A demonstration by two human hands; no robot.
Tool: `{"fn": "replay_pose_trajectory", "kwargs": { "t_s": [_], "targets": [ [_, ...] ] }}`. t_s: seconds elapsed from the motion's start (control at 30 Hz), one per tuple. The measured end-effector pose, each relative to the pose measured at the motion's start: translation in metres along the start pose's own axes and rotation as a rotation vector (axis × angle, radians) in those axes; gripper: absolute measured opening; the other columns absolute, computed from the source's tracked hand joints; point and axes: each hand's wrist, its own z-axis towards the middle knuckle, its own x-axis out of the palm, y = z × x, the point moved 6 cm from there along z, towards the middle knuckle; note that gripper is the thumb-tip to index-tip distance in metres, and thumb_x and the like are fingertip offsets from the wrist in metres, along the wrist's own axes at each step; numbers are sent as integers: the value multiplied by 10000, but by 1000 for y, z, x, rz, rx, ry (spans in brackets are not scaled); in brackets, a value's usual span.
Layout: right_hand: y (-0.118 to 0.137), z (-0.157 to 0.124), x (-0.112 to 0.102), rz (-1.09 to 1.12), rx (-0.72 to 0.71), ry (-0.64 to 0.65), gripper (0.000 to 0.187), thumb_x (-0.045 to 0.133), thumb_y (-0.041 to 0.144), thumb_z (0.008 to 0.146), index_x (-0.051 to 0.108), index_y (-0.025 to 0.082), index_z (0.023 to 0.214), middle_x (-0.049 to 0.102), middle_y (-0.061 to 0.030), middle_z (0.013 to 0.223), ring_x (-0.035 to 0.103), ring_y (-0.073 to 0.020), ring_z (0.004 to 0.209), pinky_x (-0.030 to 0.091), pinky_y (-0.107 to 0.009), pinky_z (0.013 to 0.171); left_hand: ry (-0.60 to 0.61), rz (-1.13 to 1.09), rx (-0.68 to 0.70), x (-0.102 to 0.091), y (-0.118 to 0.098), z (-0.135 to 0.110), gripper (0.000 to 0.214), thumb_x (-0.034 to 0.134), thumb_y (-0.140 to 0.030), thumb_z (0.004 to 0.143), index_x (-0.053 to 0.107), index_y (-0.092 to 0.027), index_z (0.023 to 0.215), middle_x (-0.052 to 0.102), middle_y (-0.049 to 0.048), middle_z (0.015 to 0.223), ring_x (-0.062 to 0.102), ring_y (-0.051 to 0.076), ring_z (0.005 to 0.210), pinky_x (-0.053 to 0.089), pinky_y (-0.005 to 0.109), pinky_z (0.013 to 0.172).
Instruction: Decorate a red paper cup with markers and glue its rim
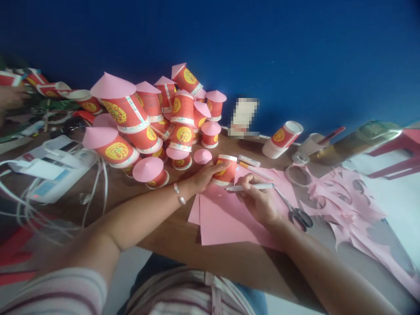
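My left hand [204, 177] is wrapped round a red paper cup [226, 175] with a yellow emblem. The cup stands upside down, its white rim low against pink paper sheets [226, 218] on the table. Between the fingers of my right hand [257, 197] is a white pen [264, 186], held almost level, its tip pointing left just below the cup. Beside my right wrist lie scissors [300, 217] with dark handles, blades reaching under the hand. A yellow pencil-like stick [254, 169] and a small white box-like piece [248, 161] rest behind the cup.
Several red cups with pink paper cones [113, 87] are piled at the back left. White cables [22, 188] and a power strip [55, 175] lie left. Pink paper scraps [344, 201], a tape roll [298, 176] and stacked cups [282, 139] are right. Another person's hand [11, 98] shows far left.
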Motion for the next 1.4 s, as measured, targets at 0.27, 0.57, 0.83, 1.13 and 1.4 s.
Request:
{"fn": "replay_pose_trajectory", "kwargs": {
  "t_s": [0.27, 0.57, 0.83, 1.13, 1.4],
  "targets": [
    [36, -28, 12, -761, -438, 43, 132, 660, 340, 1017, 681, 243, 931, 723, -17, 753, 689, -170, 661, 546, -302, 623, 73, -16, 44, 2, -7, 4, 485, 872, -505, 783, 765, -109, 1042, 802, 139, 1011, 747, 263, 958, 560, 369, 883],
    [45, -34, 23, -1018, -637, 38, 84, 637, 238, 998, 628, 268, 920, 723, -2, 750, 685, -156, 619, 537, -270, 600, 49, 10, 59, 1, -4, 3, 440, 872, -475, 795, 755, -125, 1033, 794, 122, 1017, 747, 257, 949, 567, 380, 884],
    [41, -32, 22, -1053, -647, 19, 132, 635, 245, 1001, 621, 263, 871, 715, 5, 729, 672, -147, 607, 526, -263, 598, 50, 51, 67, 1, -3, 2, 454, 865, -493, 804, 746, -135, 1058, 788, 128, 1058, 744, 290, 1044, 572, 387, 895],
    [40, -30, 23, -1056, -670, 26, 121, 637, 231, 992, 631, 268, 877, 716, 5, 722, 675, -150, 598, 528, -260, 583, 68, 88, 77, 1, -4, 2, 459, 855, -517, 808, 751, -147, 1058, 790, 121, 1055, 746, 277, 1003, 566, 362, 851],
    [37, -29, 23, -1037, -637, 34, 129, 642, 252, 998, 636, 266, 870, 710, 6, 724, 668, -146, 608, 517, -260, 588, 65, 112, 89, 2, -5, 0, 457, 851, -502, 820, 752, -138, 1078, 783, 119, 1061, 741, 274, 1025, 560, 369, 895]
  ]
}}
